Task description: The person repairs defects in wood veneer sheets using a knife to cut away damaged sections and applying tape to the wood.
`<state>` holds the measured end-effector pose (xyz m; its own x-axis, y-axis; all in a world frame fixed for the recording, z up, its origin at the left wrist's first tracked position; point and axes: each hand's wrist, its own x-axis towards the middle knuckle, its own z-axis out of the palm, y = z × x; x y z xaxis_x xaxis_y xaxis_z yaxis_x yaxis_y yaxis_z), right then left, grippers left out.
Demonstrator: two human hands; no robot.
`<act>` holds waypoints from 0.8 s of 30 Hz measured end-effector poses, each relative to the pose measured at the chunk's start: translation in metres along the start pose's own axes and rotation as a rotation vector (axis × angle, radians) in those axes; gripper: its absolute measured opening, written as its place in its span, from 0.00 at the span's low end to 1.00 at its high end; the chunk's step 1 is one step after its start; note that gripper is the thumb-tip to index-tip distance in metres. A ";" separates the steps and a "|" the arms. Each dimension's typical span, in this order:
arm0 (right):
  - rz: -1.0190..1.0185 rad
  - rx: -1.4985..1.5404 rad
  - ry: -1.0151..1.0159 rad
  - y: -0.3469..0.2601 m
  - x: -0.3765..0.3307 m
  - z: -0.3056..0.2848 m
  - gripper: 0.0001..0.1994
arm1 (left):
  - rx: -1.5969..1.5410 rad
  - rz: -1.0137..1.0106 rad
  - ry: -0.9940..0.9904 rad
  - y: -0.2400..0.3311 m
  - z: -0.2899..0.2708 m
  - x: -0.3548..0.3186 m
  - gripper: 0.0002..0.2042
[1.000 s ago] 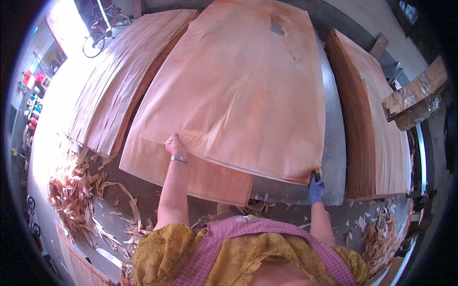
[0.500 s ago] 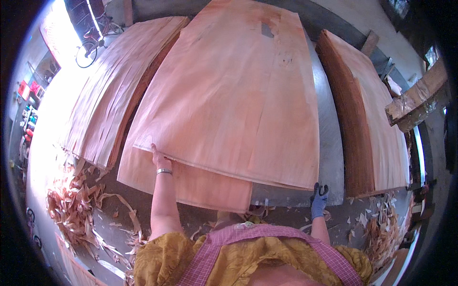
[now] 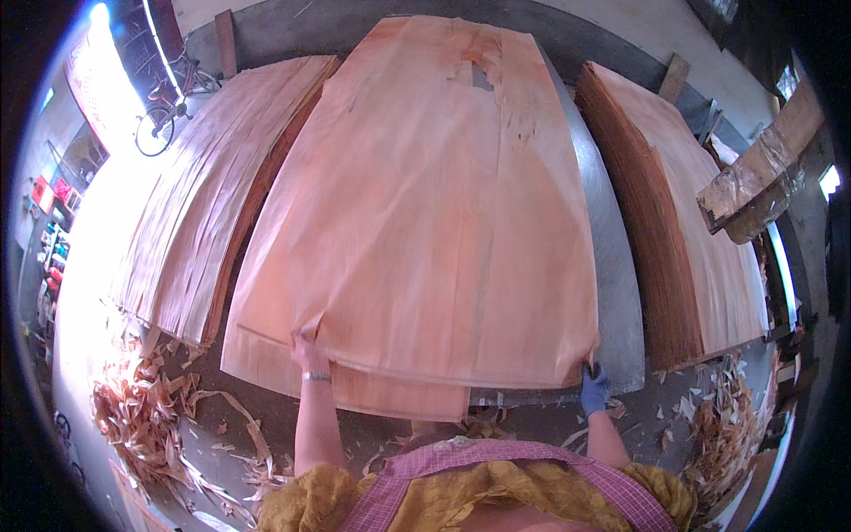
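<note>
A large thin sheet of wood veneer point(image 3: 425, 230) lies before me, with a hole and split near its far end. My bare left hand point(image 3: 310, 353) is closed on its near edge left of middle, and the veneer creases up around the fingers. At the near right corner, my right hand point(image 3: 595, 392), in a blue glove with dark fingertips, pinches the sheet. A second veneer sheet point(image 3: 399, 399) shows beneath, its near edge sticking out toward me. Both lie over a smooth grey tabletop point(image 3: 616, 266), visible along the right side.
Tall veneer stacks stand on the left point(image 3: 204, 195) and right point(image 3: 700, 230). Heaps of veneer scraps point(image 3: 142, 399) lie on the floor at both sides. A wooden beam point(image 3: 762, 168) juts in at right. A bicycle point(image 3: 160, 124) stands at the far left.
Both hands have drawn the top sheet's near edge toward me, and it covers more of the lower sheet. A crease has formed at my left hand. My right hand has closed on the corner.
</note>
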<state>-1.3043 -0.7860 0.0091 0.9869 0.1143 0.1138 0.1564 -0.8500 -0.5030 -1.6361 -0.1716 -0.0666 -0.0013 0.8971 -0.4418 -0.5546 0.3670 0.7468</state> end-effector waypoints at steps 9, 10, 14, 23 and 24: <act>-0.194 -0.059 0.020 -0.083 0.099 0.035 0.19 | 0.297 -0.002 0.086 0.038 0.115 0.064 0.12; -0.194 -0.036 0.002 -0.096 0.078 0.045 0.21 | 0.318 0.098 0.045 0.071 0.067 0.095 0.12; 0.022 -0.118 -0.030 -0.032 -0.034 -0.009 0.25 | 0.502 -0.003 0.058 0.041 0.002 0.004 0.14; -0.006 0.037 -0.106 -0.056 0.039 0.018 0.20 | 0.349 0.147 0.172 0.041 0.004 0.044 0.18; 0.005 0.003 -0.105 -0.056 0.054 0.023 0.20 | 0.144 0.080 0.153 0.039 0.028 0.048 0.18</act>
<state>-1.2584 -0.7204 0.0240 0.9863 0.1634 0.0213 0.1516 -0.8492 -0.5058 -1.6349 -0.1077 -0.0446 -0.1733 0.8811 -0.4401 -0.4228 0.3370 0.8412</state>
